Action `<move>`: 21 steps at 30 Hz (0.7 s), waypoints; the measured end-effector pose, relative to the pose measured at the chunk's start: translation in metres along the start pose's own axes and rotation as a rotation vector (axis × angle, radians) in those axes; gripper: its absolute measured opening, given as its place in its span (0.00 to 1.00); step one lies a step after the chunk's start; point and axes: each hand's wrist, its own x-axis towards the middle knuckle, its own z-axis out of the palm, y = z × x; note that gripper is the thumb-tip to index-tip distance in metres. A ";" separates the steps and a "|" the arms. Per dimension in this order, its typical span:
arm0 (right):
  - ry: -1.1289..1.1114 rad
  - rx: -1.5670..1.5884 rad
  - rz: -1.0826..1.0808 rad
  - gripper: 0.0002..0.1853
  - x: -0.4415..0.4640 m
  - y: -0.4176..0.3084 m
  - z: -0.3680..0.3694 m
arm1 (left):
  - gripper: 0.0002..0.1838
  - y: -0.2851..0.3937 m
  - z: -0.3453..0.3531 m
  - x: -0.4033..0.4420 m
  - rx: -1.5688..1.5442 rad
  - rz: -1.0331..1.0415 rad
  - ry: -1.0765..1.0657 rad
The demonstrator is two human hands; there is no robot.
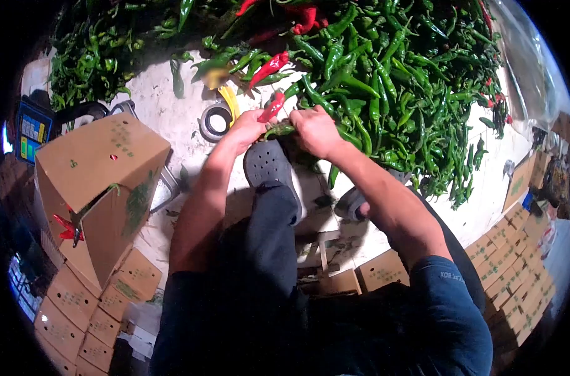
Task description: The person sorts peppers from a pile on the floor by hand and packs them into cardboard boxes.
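Note:
My left hand [248,129] is closed on a red pepper [273,107], which points up from its fingers. To the right of it, my right hand [316,130] has its fingers bent together at the edge of the pile; what they hold, if anything, is hidden. A green pepper [280,131] lies between the two hands, above my grey shoe [267,164]. The large heap of green peppers [385,81] spreads beyond and to the right of my hands. Another red pepper [269,68] rests farther up.
A roll of tape [216,121] and a yellow strap [229,102] lie left of my hands. At left stand a cardboard box [103,163] and a blue scale display [34,132]. Stacked cartons [514,257] are at lower right, with more at lower left [68,294].

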 end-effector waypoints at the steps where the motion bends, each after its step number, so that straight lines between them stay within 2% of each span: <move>1: -0.016 0.045 0.005 0.08 -0.009 0.004 -0.005 | 0.12 0.003 -0.007 -0.004 0.094 -0.041 -0.039; 2: -0.030 0.089 0.016 0.08 -0.020 0.009 -0.010 | 0.13 0.007 -0.010 -0.007 0.191 -0.081 -0.083; 4: 0.082 0.147 0.148 0.13 -0.048 0.023 -0.014 | 0.09 0.016 -0.004 -0.012 0.219 -0.111 0.014; 6: 0.039 0.167 0.329 0.21 -0.072 0.037 -0.029 | 0.14 0.003 0.003 -0.009 0.278 0.194 0.073; 8: 0.061 0.325 0.452 0.21 -0.087 0.044 -0.033 | 0.21 -0.001 0.011 -0.011 0.618 0.306 0.192; 10: 0.051 0.504 0.654 0.21 -0.088 0.027 -0.054 | 0.26 0.014 0.032 -0.031 0.970 0.484 0.164; 11: 0.116 0.629 0.647 0.21 -0.094 0.033 -0.044 | 0.33 0.013 0.039 -0.030 1.144 0.509 0.142; 12: 0.182 0.754 0.634 0.21 -0.095 0.032 -0.043 | 0.34 0.013 0.042 -0.028 1.163 0.486 0.151; 14: 0.161 0.926 0.625 0.22 -0.104 0.035 -0.052 | 0.37 0.013 0.045 -0.023 1.203 0.434 0.165; 15: 0.115 0.849 0.669 0.12 -0.106 0.034 -0.061 | 0.40 0.015 0.045 -0.019 1.154 0.413 0.178; 18: 0.131 0.946 0.689 0.12 -0.114 0.041 -0.064 | 0.40 0.021 0.033 -0.010 1.092 0.422 0.086; 19: 0.109 0.972 0.728 0.11 -0.114 0.040 -0.069 | 0.38 0.025 0.032 -0.009 1.159 0.370 0.105; 21: 0.100 0.978 0.724 0.10 -0.117 0.043 -0.074 | 0.27 0.026 0.021 -0.004 1.242 0.388 0.165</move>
